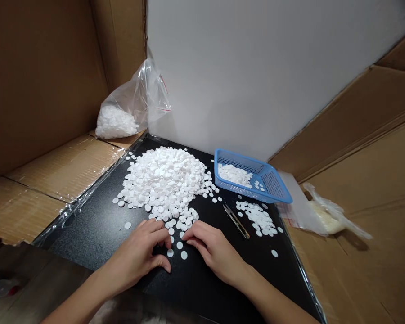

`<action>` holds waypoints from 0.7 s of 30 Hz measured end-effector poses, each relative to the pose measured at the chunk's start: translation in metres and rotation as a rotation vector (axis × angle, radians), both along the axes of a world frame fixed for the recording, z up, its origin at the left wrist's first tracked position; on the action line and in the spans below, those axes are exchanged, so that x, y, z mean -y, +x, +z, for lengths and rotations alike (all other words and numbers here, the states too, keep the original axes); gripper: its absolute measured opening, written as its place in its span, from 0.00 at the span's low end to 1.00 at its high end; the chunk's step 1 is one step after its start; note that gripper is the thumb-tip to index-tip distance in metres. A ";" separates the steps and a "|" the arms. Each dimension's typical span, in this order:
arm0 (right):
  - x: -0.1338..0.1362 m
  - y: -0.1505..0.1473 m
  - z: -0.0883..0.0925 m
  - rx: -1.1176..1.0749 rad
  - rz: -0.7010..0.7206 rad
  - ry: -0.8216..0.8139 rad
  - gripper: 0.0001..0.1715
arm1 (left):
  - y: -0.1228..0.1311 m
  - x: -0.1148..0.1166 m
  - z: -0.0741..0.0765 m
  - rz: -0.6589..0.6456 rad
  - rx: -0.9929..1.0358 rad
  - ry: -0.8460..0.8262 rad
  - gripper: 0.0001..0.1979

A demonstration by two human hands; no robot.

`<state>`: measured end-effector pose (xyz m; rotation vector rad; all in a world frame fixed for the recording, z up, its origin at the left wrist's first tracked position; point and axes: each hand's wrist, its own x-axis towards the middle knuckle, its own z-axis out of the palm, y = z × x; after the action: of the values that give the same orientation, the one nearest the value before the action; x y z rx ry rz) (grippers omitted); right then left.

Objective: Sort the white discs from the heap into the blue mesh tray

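Observation:
A large heap of small white round discs (165, 173) lies on the black tabletop (202, 283), spilling forward into a thin scatter. My left hand (148, 245) rests at the front left of this scatter. Its fingers are curled and its thumb stands apart, with a loose disc (170, 253) close by the fingertips and nothing visibly held. Opposite it, my right hand (216, 252) has its index finger and thumb drawn close together at the discs' edge. One disc (182, 235) lies against its index fingertip; whether anything is between the fingers is hidden.
A blue mesh basket (273, 185) with discs inside stands at the back right. Before it lie thread snips (236, 221) and a smaller group of discs (259, 219). A clear bag of discs (118, 122) sits back left; a tied plastic bag (329, 216) lies right. Cardboard walls (47, 81) flank the table.

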<state>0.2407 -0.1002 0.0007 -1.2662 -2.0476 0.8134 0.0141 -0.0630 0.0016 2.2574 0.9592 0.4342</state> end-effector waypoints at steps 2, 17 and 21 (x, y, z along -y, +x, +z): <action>0.000 0.001 0.001 -0.023 -0.001 -0.005 0.13 | -0.001 0.000 0.001 0.001 0.011 -0.017 0.12; -0.002 0.002 0.004 -0.098 -0.122 0.024 0.09 | 0.005 0.007 0.002 -0.017 0.182 0.058 0.10; -0.001 -0.001 0.010 -0.240 -0.185 -0.066 0.07 | 0.016 0.014 0.007 0.223 0.412 -0.419 0.11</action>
<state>0.2396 -0.0995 0.0105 -1.3034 -1.7008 0.9044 0.0299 -0.0773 0.0084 1.6126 0.9770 0.6924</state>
